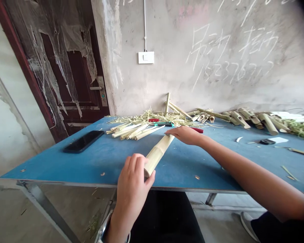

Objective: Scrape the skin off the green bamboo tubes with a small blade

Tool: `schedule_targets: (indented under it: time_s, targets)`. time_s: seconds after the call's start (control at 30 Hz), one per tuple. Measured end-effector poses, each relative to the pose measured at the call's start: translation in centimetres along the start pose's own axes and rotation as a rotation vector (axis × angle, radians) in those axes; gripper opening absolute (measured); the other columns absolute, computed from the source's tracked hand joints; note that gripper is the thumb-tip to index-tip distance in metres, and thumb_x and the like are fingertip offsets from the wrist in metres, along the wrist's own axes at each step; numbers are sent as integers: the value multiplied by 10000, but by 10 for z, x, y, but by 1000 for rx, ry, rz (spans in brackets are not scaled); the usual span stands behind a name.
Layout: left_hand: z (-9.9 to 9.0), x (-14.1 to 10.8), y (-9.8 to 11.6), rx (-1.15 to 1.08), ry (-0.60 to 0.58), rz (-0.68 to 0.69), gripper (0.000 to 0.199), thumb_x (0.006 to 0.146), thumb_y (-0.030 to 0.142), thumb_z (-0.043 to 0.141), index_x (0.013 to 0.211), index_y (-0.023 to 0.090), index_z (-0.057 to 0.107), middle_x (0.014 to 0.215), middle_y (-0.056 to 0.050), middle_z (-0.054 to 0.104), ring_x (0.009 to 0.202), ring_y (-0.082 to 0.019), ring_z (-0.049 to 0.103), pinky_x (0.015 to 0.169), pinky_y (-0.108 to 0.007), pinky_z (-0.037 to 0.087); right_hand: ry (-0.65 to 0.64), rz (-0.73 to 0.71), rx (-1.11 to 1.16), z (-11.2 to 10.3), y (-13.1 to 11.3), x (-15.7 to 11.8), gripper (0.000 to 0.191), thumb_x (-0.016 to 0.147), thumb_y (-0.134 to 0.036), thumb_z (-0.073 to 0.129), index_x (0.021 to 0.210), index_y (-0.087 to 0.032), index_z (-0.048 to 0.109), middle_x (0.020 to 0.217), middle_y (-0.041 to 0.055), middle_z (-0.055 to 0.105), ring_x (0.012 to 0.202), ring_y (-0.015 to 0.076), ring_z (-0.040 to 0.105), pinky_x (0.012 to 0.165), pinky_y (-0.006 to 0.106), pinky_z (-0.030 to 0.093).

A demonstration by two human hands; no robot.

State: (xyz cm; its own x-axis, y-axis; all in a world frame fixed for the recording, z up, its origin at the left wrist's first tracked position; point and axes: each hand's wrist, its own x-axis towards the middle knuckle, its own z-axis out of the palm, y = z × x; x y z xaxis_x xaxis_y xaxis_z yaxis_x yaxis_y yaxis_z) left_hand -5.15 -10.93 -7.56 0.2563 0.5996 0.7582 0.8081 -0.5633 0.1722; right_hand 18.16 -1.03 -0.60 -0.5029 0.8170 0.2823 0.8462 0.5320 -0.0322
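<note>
A pale green split bamboo piece (159,153) lies slantwise over the blue table, its near end close to the front edge. My left hand (134,177) is closed around that near end, thumb to the right and fingers along the left side. At the far end, my right hand (184,134) grips the bamboo with its fingers bent over the tip; their undersides are hidden. Just beyond it lie a bundle of thin bamboo strips (135,131) and a red-handled tool (197,130), partly covered by my right hand.
A black phone (84,141) lies on the left of the table (91,170). Bamboo shavings (141,117) and cut bamboo tubes (243,118) line the wall side. A dark-and-white object (273,140) sits at right. A shoe (248,224) shows on the floor.
</note>
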Motion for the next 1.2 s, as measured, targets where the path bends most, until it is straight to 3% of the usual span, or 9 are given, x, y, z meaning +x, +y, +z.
schedule_targets:
  time_s: [0.17, 0.33, 0.4, 0.5, 0.57, 0.77, 1.0, 1.07, 1.2]
  targets:
    - [1, 0, -1, -32, 26, -21, 252, 738, 173, 608, 913, 206, 429, 907, -43, 541, 849, -218, 530, 675, -318, 470, -144, -458, 326, -9, -28, -4, 354, 911, -193, 387, 1213, -239, 565, 1208, -7, 591, 1099, 141, 552, 929, 264, 438]
    - [2, -1, -2, -48, 27, -53, 231, 750, 200, 591, 913, 207, 427, 906, -44, 529, 875, -214, 537, 680, -308, 482, 16, -54, 34, -2, -11, 0, 343, 883, -138, 403, 1113, -227, 642, 1117, 42, 642, 1036, 223, 594, 919, 380, 445]
    - [2, -2, -2, -40, 31, -73, 200, 766, 218, 571, 904, 204, 427, 892, -44, 525, 874, -212, 542, 670, -303, 486, 21, -114, 71, -1, -11, -1, 340, 883, -142, 410, 1124, -227, 634, 1140, 38, 630, 1059, 214, 582, 938, 371, 435]
    - [3, -2, -2, -13, 47, -93, 162, 793, 263, 535, 893, 198, 426, 864, -46, 520, 855, -215, 551, 648, -303, 489, -85, -429, 315, -6, -27, -4, 338, 900, -181, 412, 1183, -238, 589, 1187, -2, 605, 1114, 149, 543, 956, 291, 427]
    - [3, -2, -2, 5, 56, -101, 154, 811, 289, 513, 895, 194, 425, 853, -48, 517, 832, -214, 554, 641, -309, 488, -137, -498, 396, -7, -31, -3, 339, 908, -201, 408, 1203, -245, 570, 1197, -15, 599, 1122, 133, 535, 953, 275, 430]
    - [4, -3, -2, 27, 36, -140, 171, 835, 331, 490, 904, 183, 439, 863, -58, 526, 824, -212, 555, 613, -289, 477, 55, -50, -11, 9, 4, 4, 355, 881, -139, 396, 1142, -228, 620, 1162, 44, 617, 1080, 232, 569, 936, 403, 437]
    - [-1, 1, -3, 188, -2, -187, 216, 879, 366, 413, 869, 167, 495, 796, -56, 579, 753, -209, 584, 622, -301, 438, -67, -623, 309, -2, -50, -5, 359, 911, -181, 394, 1239, -209, 536, 1268, 14, 545, 1198, 129, 467, 1016, 281, 377]
    - [-5, 8, -6, 286, -60, -223, 255, 896, 365, 371, 817, 172, 518, 739, -48, 591, 669, -203, 579, 571, -301, 406, -61, -587, 287, 0, -45, -3, 392, 895, -144, 403, 1266, -212, 508, 1295, 21, 519, 1212, 134, 452, 1027, 300, 366]
    - [-10, 19, -17, 386, -116, -238, 385, 915, 319, 303, 635, 184, 529, 685, -65, 597, 717, -218, 581, 577, -296, 384, 37, -302, 118, 11, -9, 5, 436, 868, -96, 396, 1268, -229, 507, 1293, 30, 519, 1185, 187, 484, 1016, 374, 380]
